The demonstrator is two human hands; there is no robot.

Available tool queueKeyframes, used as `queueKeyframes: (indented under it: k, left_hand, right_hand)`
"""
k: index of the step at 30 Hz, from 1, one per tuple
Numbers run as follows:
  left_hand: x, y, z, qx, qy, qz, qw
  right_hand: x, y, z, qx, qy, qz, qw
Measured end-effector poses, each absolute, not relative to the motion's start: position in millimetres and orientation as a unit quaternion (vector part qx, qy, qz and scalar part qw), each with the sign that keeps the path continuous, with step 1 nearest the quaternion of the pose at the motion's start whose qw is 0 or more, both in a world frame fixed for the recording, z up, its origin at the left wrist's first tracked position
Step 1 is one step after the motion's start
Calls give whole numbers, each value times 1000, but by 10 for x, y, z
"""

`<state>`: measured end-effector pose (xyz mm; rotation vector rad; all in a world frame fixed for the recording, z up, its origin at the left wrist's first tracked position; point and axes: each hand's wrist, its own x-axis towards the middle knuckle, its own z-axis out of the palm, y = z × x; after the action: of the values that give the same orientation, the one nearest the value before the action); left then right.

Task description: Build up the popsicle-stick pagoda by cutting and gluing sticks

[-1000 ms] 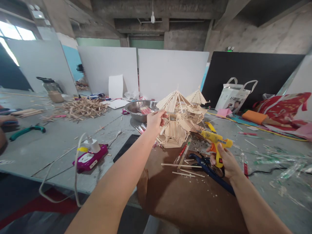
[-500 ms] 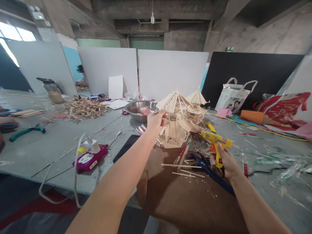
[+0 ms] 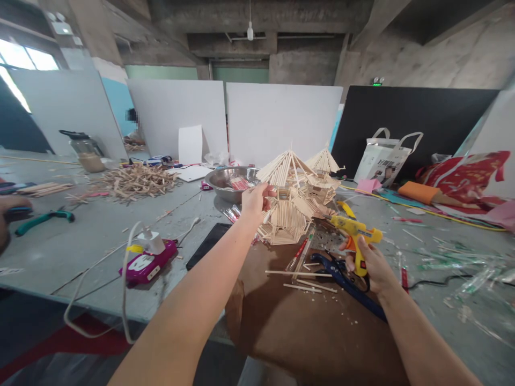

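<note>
A pagoda-like model of thin wooden sticks (image 3: 292, 201) stands on the grey table, at the far end of a brown cardboard sheet (image 3: 306, 321). My left hand (image 3: 256, 201) reaches out and pinches the model's left side under its pointed roof. My right hand (image 3: 368, 262) is wrapped round the handle of a yellow glue gun (image 3: 354, 230), whose nozzle points left toward the model's lower right side. Loose sticks (image 3: 300, 274) lie on the cardboard between my arms.
A steel bowl (image 3: 225, 181) sits behind the model. Blue-handled cutters (image 3: 341, 273) lie under the glue gun. A magenta power strip with cable (image 3: 148, 261), a black phone (image 3: 207, 244), a pile of wood scraps (image 3: 134, 179), green pliers (image 3: 44, 217) and bags (image 3: 388, 158) surround it. Another person's hand (image 3: 8, 206) shows at the left edge.
Almost nothing differs: both hands keep their holds, and the view has shifted very slightly.
</note>
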<state>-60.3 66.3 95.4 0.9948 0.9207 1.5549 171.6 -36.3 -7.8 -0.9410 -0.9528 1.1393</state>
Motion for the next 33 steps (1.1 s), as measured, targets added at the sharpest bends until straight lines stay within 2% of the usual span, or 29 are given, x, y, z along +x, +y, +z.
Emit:
queueKeyframes:
  k: [9, 14, 19, 24, 27, 33]
  left_hand:
    - [-619, 466, 792, 436, 392, 659, 471]
    - [-508, 232, 639, 499, 401, 629, 441]
    - [-329, 77, 473, 630, 462, 491, 385]
    - [-216, 82, 264, 794, 461, 343, 198]
    - [-181, 74, 155, 852, 445, 245, 125]
    - [-165, 44, 16, 892, 425, 124, 90]
  right_hand:
    - [1732, -378, -4, -421, -408, 487, 647]
    - [1846, -326, 35, -413, -365, 399, 732]
    - [2041, -233, 2, -400, -301, 295, 814]
    - [2180, -194, 2, -428, -230, 161, 859]
    - [2207, -179, 8, -439, -223, 146, 858]
    - [2135, -162, 10, -451, -265, 156, 838]
